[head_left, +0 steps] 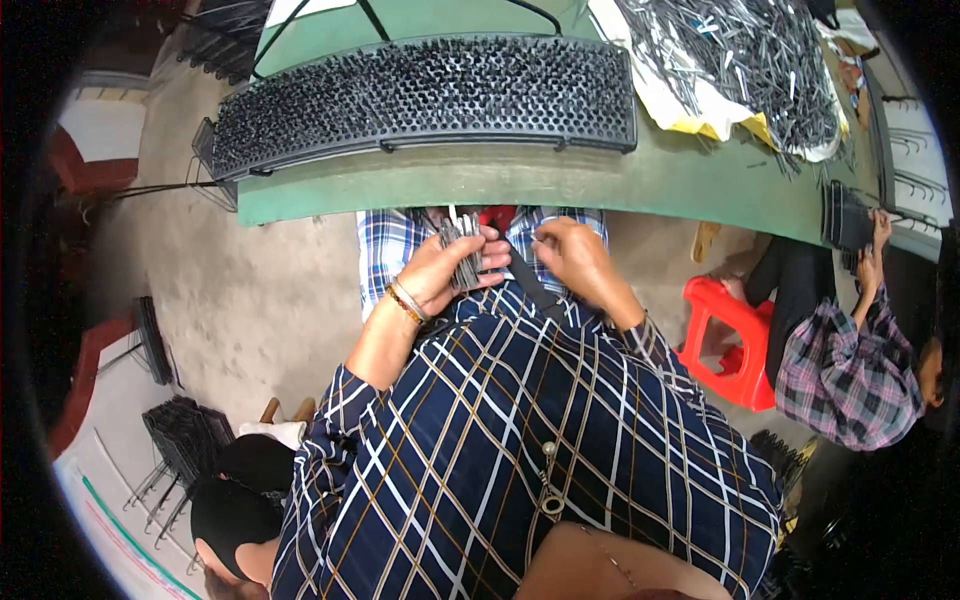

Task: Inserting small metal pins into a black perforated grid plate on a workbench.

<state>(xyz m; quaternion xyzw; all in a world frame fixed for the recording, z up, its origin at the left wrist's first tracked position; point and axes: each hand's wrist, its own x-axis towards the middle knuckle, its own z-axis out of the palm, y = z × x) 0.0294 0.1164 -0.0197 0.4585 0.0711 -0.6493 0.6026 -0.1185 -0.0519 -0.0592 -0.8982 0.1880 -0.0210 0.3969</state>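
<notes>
Checked shirt [560,400] lies behind the half-curled left hand [437,272], which clamps slender pieces [463,272] lengthwise toward the rack [430,100], left of the curled right hand [582,260] (contents unclear).

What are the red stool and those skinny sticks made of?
The red stool looks like smooth plastic: it's glossy, with rounded edges. The skinny sticks in the left hand look grey, slightly shiny, maybe metal or plastic; I can't tell which.
</notes>
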